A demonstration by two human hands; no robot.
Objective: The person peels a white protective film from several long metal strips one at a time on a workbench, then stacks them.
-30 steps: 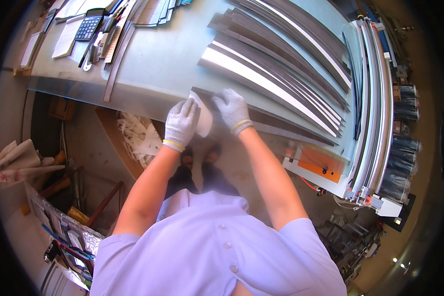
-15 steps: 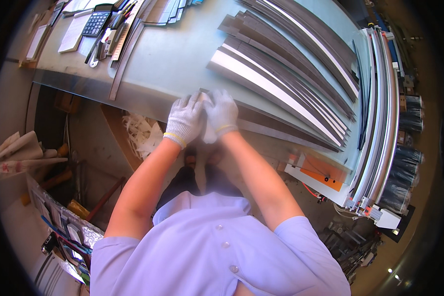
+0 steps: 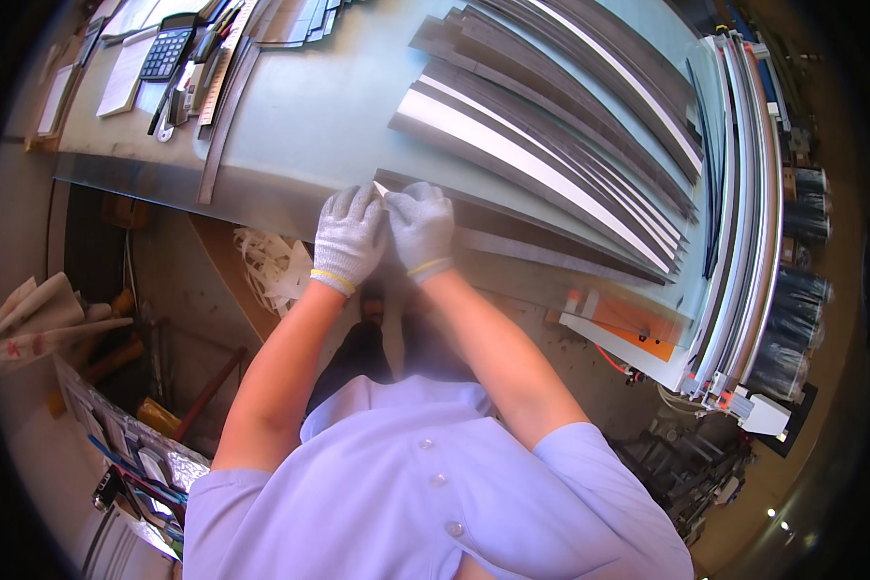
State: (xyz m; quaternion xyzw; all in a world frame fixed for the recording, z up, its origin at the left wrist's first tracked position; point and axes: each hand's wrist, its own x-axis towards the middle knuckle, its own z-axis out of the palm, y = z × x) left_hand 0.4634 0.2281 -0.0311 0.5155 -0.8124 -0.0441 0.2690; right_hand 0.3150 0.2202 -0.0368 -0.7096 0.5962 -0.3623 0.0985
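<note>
My left hand (image 3: 348, 234) and my right hand (image 3: 420, 226) wear pale knit gloves with yellow cuff lines. They meet at the table's front edge, fingers closed and bent at the left end of a dark flat strip (image 3: 512, 232) that runs off to the right. A small white pointed piece (image 3: 381, 188), which looks like thin backing film, pokes up between the fingertips. My palms and the exact grip are hidden under the gloves. Just beyond my hands, several dark strips with white bands (image 3: 498, 141) lie fanned out on the table.
On the pale table (image 3: 300, 106), a calculator (image 3: 167, 50), notepad (image 3: 126, 75), ruler (image 3: 227, 68) and a narrow dark strip (image 3: 224, 135) lie at the left. Curled white scraps (image 3: 269, 266) are below the edge. A long metal-railed machine (image 3: 744, 213) borders the right.
The white strip that hung between my hands is no longer seen there; a white tip now shows above the fingertips. My hands have shifted slightly left in view.
</note>
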